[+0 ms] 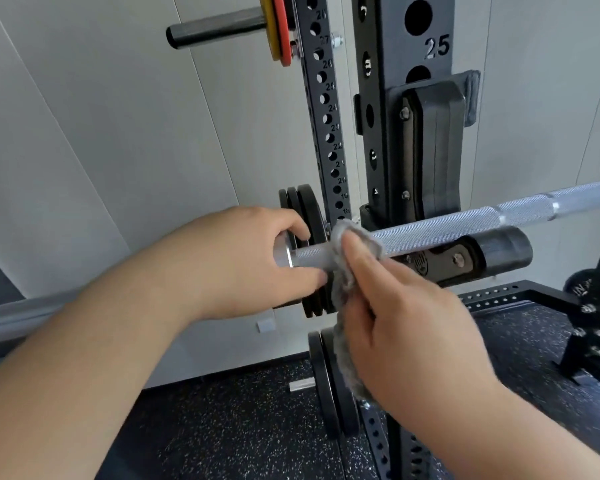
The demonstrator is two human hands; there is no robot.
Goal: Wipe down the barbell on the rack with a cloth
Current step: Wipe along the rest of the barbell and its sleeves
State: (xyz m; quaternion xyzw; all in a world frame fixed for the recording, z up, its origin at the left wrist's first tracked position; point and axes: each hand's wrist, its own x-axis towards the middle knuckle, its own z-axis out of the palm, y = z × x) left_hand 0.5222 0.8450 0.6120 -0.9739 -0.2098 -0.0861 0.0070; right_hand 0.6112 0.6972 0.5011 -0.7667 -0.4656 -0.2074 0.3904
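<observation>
A silver barbell (440, 225) lies across a black hook on the rack upright (385, 109), running from lower left to upper right. My left hand (246, 261) grips the bar at its collar, where the sleeve begins. Right beside it, my right hand (395, 317) holds a grey fluffy cloth (347, 271) wrapped around the knurled shaft, with the cloth's tail hanging down below the bar. The barbell's left sleeve (21, 315) shows past my left forearm.
Black weight plates (309, 209) hang on rack pegs behind my hands, and more plates (329, 379) hang below. A yellow and red plate (279, 26) sits on a peg at the top. A black safety arm (499, 252) juts out under the bar. Speckled rubber flooring (239, 427) lies below.
</observation>
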